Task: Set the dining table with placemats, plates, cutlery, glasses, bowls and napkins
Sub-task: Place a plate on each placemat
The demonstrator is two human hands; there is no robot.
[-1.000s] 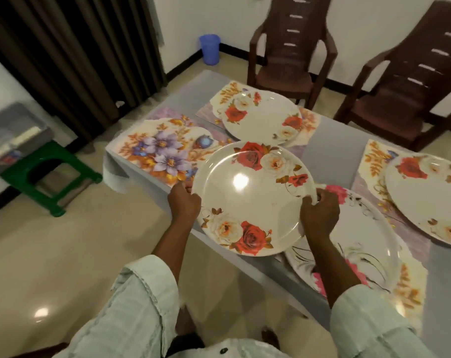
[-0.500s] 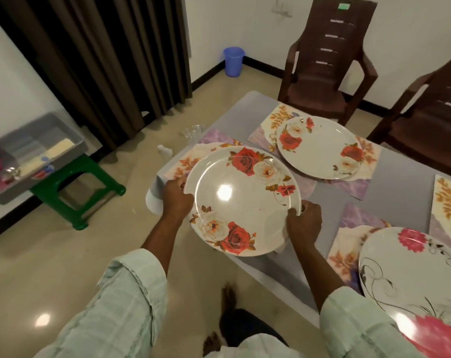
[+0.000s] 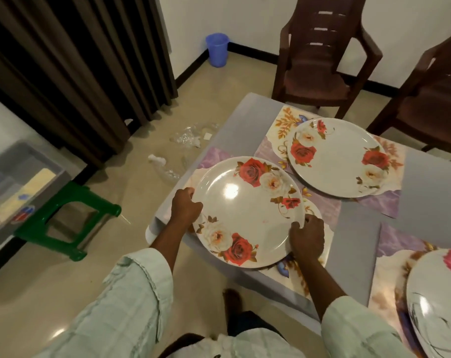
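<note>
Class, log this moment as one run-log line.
left hand: grips rose plate rim | right hand: grips rim | plate: over floral placemat | step: placing

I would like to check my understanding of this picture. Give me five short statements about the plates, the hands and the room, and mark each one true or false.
1. Both hands hold the rose plate by its rim. True: the left hand grips the left edge, the right hand the near right edge.
2. The plate is held over a bare table corner. False: a floral placemat lies under it.
3. A second rose plate already sits on a placemat farther away. True.
4. The bucket by the wall is red. False: it is blue.
5. The stool on the floor is green. True.
</note>
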